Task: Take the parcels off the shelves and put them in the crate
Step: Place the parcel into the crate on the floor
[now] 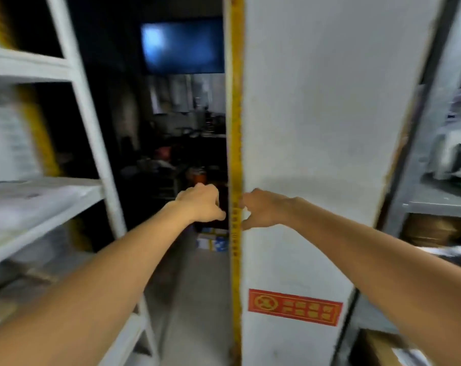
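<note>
Currently | left hand (200, 204) curled, right hand (263, 210) curled beside yellow strip (236, 128) between them | I cannot tell whether either grips anything (blurred) | shelf (52, 215) beyond left hand

- A shelf rack (73, 101) stands at your left; a wide pillar (329, 128) stands just right of centre.
- A second rack (435, 202), with parcels (454, 149) on it, stands right of the pillar.
- Between the shelf rack and the pillar, an aisle (197, 286) runs ahead to boxes (212, 240) on the floor, with a screen (181, 46) high behind them.
</note>
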